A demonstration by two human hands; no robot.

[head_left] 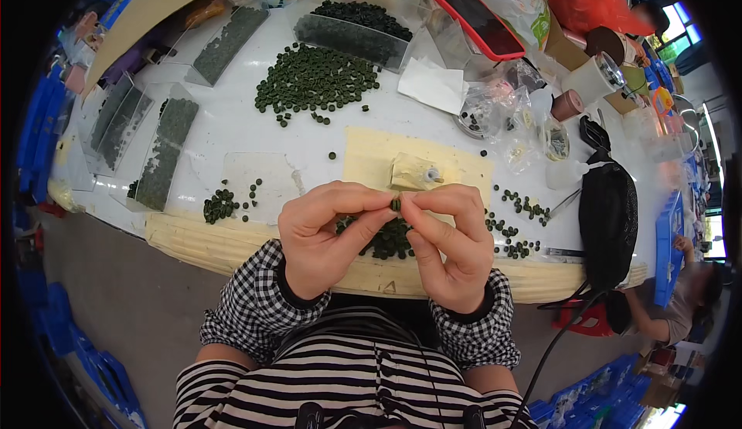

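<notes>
Over the near edge of the table, my left hand (328,232) and my right hand (454,251) meet at their fingertips. Pinched between them is a small round dark green piece (395,205), possibly two halves pressed together; it is too small to tell. Partly hidden behind my fingers lies a heap of similar green pieces (390,242). Just beyond my hands, a block wrapped in yellowish tape (408,171) with a small whitish metal-like tip sits on a yellow sheet (367,144). Smaller groups of dark pieces lie to the left (221,206) and right (512,232).
A large pile of green pieces (313,81) spreads before a clear bin (355,39). More clear bins (166,147) stand at left. A red-cased phone (475,19), white paper (433,85), plastic bags and a black mesh pouch (610,220) occupy the right. Another person sits at far right.
</notes>
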